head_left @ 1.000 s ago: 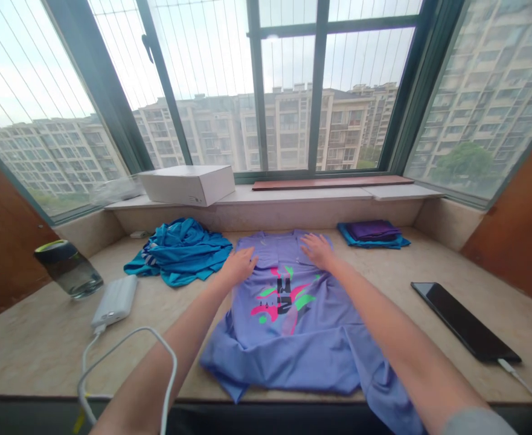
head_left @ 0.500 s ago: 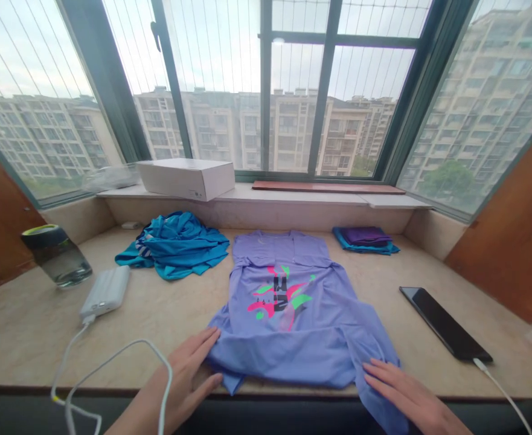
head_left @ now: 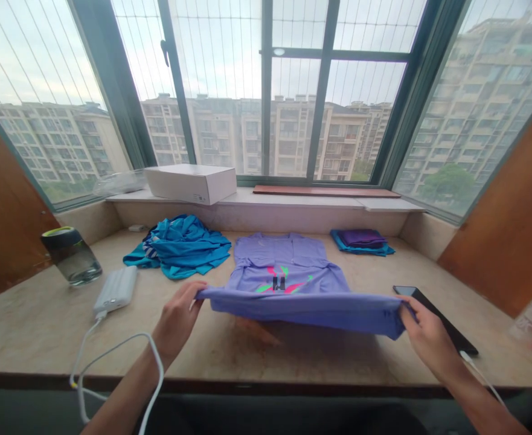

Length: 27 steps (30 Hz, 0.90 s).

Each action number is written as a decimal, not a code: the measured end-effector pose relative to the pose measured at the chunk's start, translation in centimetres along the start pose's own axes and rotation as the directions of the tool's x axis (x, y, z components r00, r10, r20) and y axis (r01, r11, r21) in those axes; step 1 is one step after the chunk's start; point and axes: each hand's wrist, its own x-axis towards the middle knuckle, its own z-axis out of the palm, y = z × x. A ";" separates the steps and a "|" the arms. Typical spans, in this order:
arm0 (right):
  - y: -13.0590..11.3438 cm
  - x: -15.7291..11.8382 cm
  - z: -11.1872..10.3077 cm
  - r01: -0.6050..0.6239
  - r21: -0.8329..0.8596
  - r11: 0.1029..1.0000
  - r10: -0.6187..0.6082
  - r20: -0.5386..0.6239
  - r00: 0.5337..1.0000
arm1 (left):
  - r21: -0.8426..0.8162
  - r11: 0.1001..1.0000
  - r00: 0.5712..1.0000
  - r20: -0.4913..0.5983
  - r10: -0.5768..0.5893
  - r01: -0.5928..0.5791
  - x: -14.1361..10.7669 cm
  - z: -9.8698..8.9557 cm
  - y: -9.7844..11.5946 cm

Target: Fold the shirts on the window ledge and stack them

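Note:
A lavender shirt (head_left: 288, 251) with a pink, green and black print lies on the stone ledge, its collar toward the window. Its lower edge is raised off the ledge and stretched taut between my hands. Pinched in my left hand (head_left: 182, 317) is the left corner of that edge. The right corner is gripped by my right hand (head_left: 426, 332), which is over the near part of a black phone (head_left: 433, 311). The raised cloth covers the lower part of the print.
Crumpled blue clothing (head_left: 186, 244) lies at the back left, a folded stack (head_left: 363, 240) at the back right. A bottle (head_left: 72, 257), a white power bank (head_left: 116, 290) and its looping cable are on the left. A white box (head_left: 191, 183) rests on the sill.
Both hands have risen and moved away from the front edge, lifting the shirt's lower edge off the ledge. My fingers were spread on the cloth before and now pinch its corners.

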 end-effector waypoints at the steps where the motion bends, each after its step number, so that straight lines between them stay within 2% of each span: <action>1: -0.5 1.2 0.0 0.003 0.060 0.998 -0.002 -0.010 1.000 | -0.050 0.999 0.998 -0.057 -0.015 0.012 0.9 -0.2 0.2; 3: -1.2 3.3 0.0 0.031 0.173 0.984 -0.025 -0.038 0.999 | -0.179 0.980 0.990 -0.092 -0.103 0.086 2.5 -0.6 0.7; 5: -1.6 4.7 0.0 0.066 0.223 0.973 -0.051 -0.070 0.996 | -0.320 0.929 0.977 -0.047 -0.210 0.184 3.5 -0.9 1.3; 9: -2.2 5.2 -0.4 0.085 0.162 0.983 -0.082 -0.027 0.996 | -0.479 0.824 0.949 0.070 -0.308 0.302 3.4 -0.8 2.6; 12: -2.9 3.5 -1.0 0.072 0.121 0.990 -0.081 0.077 0.994 | -0.594 0.725 0.933 0.143 -0.330 0.348 2.1 -1.0 3.1; 14: -3.3 1.7 -1.4 0.067 0.115 0.991 -0.084 0.157 0.984 | -0.652 0.676 0.928 0.126 -0.350 0.343 1.2 -1.3 2.9; 17: -3.9 -1.4 -1.8 0.068 0.097 0.993 -0.094 0.287 0.953 | -0.617 0.734 0.926 -0.022 -0.377 0.284 -0.1 -2.2 1.6; 19: -4.3 -3.4 -1.9 0.085 0.078 0.993 -0.107 0.340 0.934 | -0.595 0.754 0.917 -0.069 -0.393 0.278 -1.0 -2.6 0.4; 21: -4.7 -5.0 -2.0 0.109 0.064 0.992 -0.125 0.352 0.928 | -0.630 0.698 0.888 -0.028 -0.458 0.341 -1.9 -2.8 -0.5; 25: -5.7 -6.7 -2.0 0.156 0.060 0.986 -0.167 0.364 0.916 | -0.658 0.524 0.763 0.121 -0.635 0.541 -3.7 -3.0 -1.1; 27: -6.2 -6.9 -2.0 0.160 0.068 0.985 -0.174 0.381 0.908 | -0.654 0.477 0.722 0.157 -0.674 0.587 -4.5 -3.2 -0.8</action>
